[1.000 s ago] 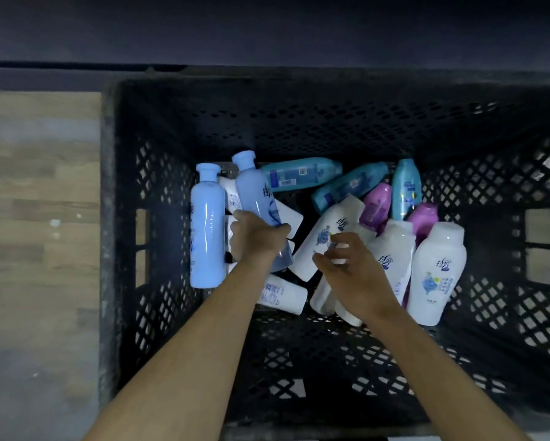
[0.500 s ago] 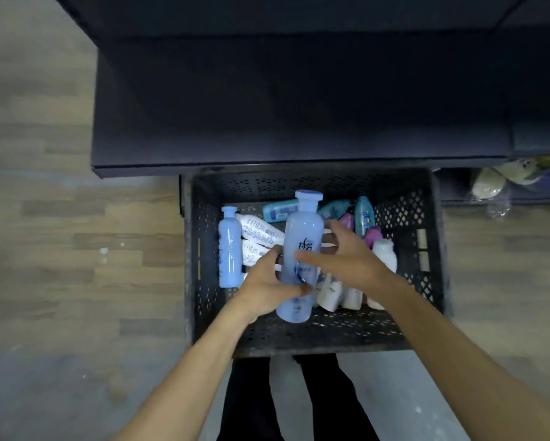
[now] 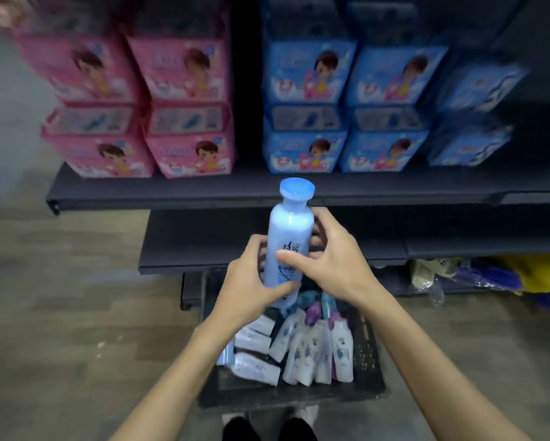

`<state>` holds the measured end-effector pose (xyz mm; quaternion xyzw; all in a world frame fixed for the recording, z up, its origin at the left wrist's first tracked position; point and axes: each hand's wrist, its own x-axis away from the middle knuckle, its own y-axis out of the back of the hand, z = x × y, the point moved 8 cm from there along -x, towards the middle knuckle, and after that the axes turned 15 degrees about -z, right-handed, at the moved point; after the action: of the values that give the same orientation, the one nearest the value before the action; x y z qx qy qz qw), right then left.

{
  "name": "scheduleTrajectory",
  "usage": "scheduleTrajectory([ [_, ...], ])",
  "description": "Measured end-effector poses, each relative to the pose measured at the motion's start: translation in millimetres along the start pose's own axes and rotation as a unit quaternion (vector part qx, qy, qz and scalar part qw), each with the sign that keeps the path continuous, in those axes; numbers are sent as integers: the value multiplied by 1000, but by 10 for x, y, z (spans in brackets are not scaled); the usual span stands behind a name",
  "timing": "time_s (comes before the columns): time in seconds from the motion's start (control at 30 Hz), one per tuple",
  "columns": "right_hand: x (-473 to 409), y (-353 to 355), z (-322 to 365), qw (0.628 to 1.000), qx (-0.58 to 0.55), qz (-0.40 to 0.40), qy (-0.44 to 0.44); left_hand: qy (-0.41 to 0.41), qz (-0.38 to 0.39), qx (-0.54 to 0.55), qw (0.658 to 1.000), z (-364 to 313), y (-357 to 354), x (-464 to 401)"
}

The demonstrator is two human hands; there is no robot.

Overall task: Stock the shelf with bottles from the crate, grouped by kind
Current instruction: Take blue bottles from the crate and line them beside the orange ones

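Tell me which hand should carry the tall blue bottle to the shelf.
Probably the left hand: its fingers wrap the lower body of the tall blue bottle, carrying it upright above the crate. The right hand only pinches the middle and could let go. The shelf lies straight ahead.

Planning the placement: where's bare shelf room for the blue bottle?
Free: the dark shelf below the packs, left of the blue bottle both hands hold, and its right stretch. Crowded: the upper board's pink packs, blue packs; the crate.
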<state>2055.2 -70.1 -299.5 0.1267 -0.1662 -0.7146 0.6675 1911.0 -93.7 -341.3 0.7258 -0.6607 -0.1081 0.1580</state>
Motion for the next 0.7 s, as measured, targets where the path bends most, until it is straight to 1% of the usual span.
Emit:
scheduleTrajectory([
  [0.1,-71,356,882,995,-9,-31,94,-119,-59,-28,991,-874,367,-113],
  [0.2,-110,739,1781,981,-8,-74,181,-228,-125,-63,964,-1762,748,-188],
  [0.27,-104,976,2335,968,-16,-104,228,-275,-161,-65,946,-2311,1001,-181],
  [0.37,-85,1222,3052,950,-28,-124,286,-321,-193,-46,926,-2970,1347,-146],
  [0.47,-144,1349,3611,937,-41,-134,321,-346,-237,-43,907,-3426,1627,-181],
  [0.57,-344,1309,3945,936,-46,-127,326,-339,-292,-68,892,-3645,1816,-366],
  [0.63,-546,1199,4034,939,-29,-118,323,-314,-314,-87,892,-3656,1882,-565],
  [0.7,-763,1048,4057,943,-4,-106,316,-281,-320,-97,899,-3602,1914,-752],
])
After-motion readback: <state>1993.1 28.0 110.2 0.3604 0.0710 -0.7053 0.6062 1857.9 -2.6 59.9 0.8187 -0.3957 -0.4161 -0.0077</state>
